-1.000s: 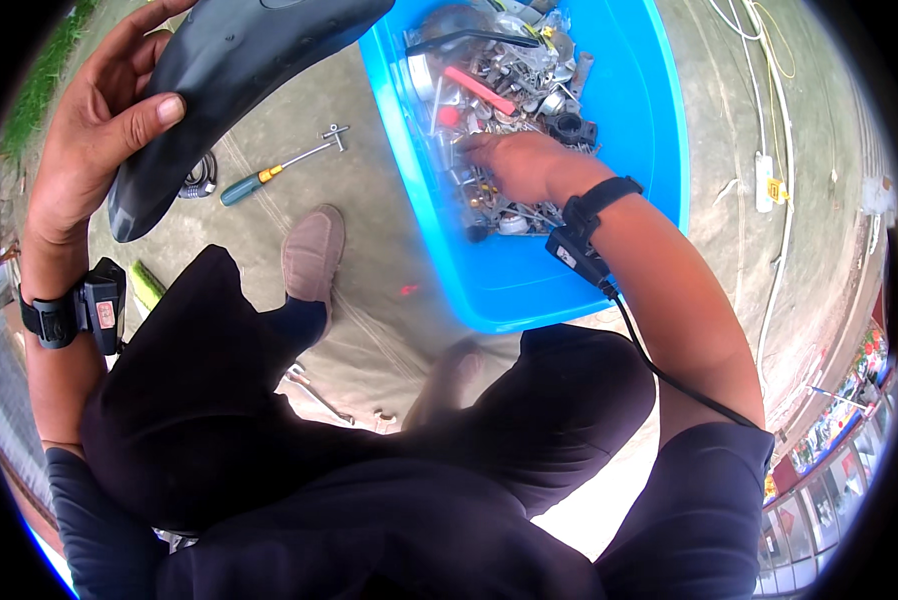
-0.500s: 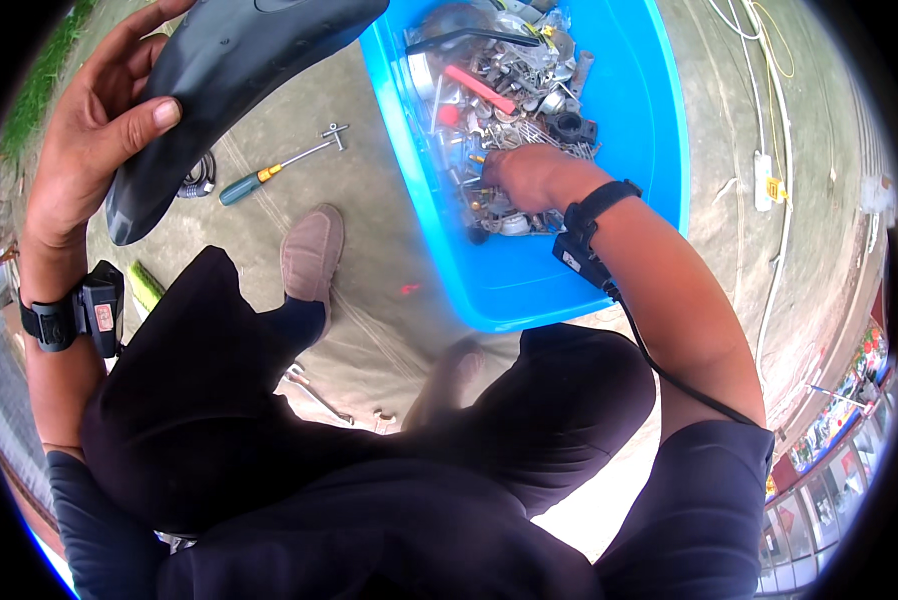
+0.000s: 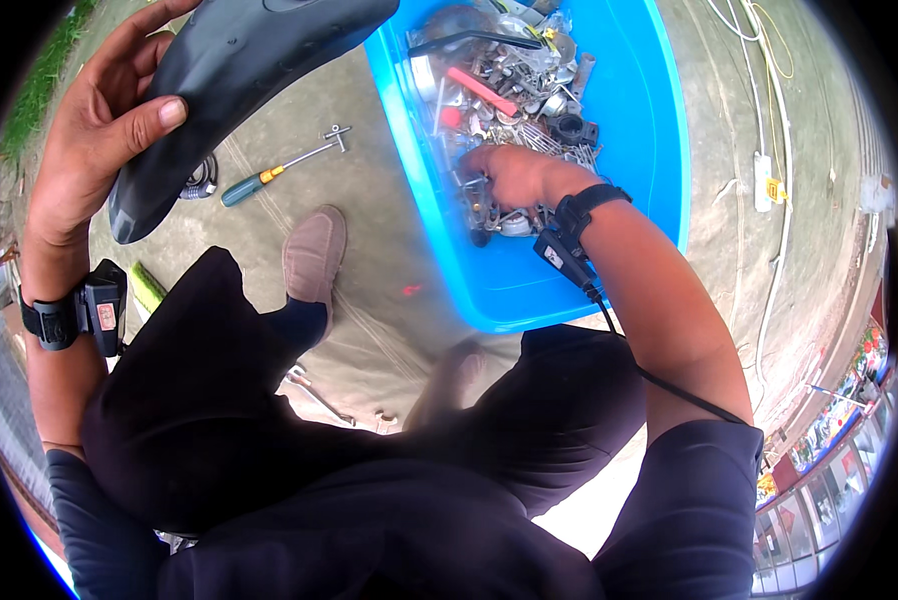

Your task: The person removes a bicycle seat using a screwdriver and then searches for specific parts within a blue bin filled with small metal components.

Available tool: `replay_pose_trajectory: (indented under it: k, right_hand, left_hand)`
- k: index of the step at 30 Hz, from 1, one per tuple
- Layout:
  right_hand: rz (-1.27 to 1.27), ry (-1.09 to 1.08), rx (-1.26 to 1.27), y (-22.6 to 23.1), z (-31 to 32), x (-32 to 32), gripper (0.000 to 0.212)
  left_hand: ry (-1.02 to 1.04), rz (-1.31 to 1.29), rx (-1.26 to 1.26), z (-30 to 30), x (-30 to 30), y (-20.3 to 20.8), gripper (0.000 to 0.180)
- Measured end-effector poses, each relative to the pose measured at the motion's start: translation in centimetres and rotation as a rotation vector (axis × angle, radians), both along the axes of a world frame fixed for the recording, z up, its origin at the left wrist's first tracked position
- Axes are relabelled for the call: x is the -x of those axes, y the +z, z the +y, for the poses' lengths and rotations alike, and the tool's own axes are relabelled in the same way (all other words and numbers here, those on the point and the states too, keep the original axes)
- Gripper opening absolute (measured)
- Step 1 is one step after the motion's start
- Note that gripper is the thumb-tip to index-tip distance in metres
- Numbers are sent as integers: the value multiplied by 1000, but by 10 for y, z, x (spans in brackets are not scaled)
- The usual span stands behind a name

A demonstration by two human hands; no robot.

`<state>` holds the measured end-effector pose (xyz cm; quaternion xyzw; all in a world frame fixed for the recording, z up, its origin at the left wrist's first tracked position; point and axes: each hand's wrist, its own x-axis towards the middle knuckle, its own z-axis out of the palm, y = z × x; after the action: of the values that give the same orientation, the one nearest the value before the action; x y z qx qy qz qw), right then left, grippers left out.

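Fingers of my left hand [image 3: 87,145], ten o'clock, clamp black curved part [image 3: 244,80]; at one, my right hand [image 3: 519,178], fingertip closure I cannot tell, seems searching hardware [image 3: 544,105] in blue tub [image 3: 639,130]; next move probably calls for clean pinch

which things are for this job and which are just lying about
In use:
black fender-like part in left hand
loose metal hardware under right hand
blue tub

Seemingly lying about:
green-handled screwdriver-like tool
coiled cable
wrench-like tool

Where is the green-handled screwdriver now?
In the head view's upper left, the screwdriver lies on the ground between the black curved part in the left hand and the blue bin, above the left shoe.
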<state>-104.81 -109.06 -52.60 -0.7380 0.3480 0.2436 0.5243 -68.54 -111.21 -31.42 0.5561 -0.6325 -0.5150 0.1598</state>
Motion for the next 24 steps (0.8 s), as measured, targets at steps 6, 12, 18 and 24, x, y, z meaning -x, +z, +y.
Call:
replay_pose_trajectory:
  k: [6,12,18,24]
  right_hand:
    - [188,39,-235,26,-10,-6,48]
    - [209,-13,-139,26,-27,6,44]
    - [31,-64,118,7,-16,10,48]
    - [133,-92,56,3,-6,-8,54]
  left_hand:
    - [-17,-48,46,1,-2,2,90]
    - [10,3,15,3,0,3,90]
    - [4,5,12,1,2,2,90]
    - [1,10,-7,0,6,1,90]
